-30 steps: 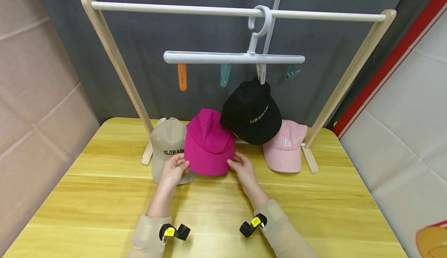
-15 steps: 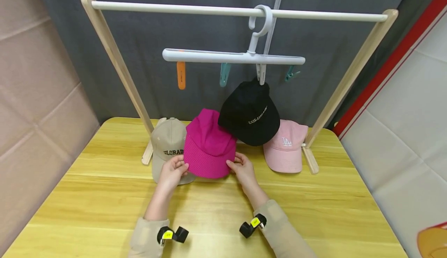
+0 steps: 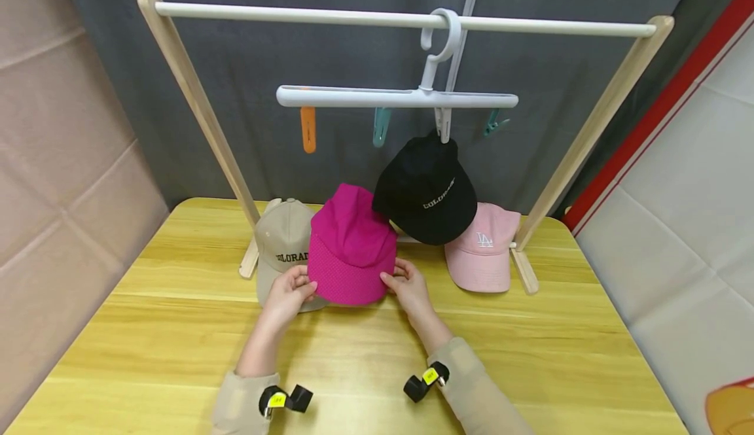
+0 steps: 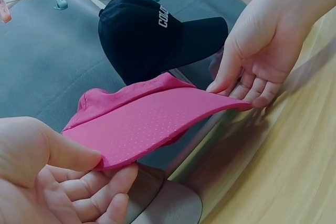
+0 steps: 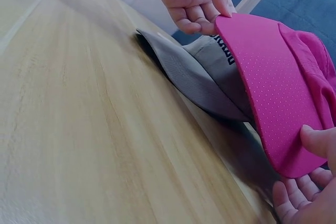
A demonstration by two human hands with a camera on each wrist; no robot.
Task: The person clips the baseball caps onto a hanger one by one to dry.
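A magenta cap [image 3: 353, 245] is held up by its brim between my two hands. My left hand [image 3: 287, 294] pinches the brim's left edge, thumb on top and fingers beneath. At the right edge, my right hand [image 3: 410, 289] pinches it the same way. In the left wrist view the magenta brim [image 4: 152, 121] slopes down from one hand to the other. Behind the left hand stands a beige cap [image 3: 283, 232], partly covered by the magenta one. A black cap [image 3: 424, 193] hangs from a white clip [image 3: 443, 124] and overlaps the magenta crown's right side.
A white hanger [image 3: 394, 97] hooks over the rail [image 3: 294, 15] of a wooden rack. Orange [image 3: 308, 131] and teal clips [image 3: 381, 127] hang from it. A light pink cap [image 3: 483, 248] rests on the table [image 3: 353, 376] at right, near the rack's foot [image 3: 524, 271].
Both hands have drawn the magenta cap's brim slightly down and toward me, and a little left. The hanger and black cap sway slightly.
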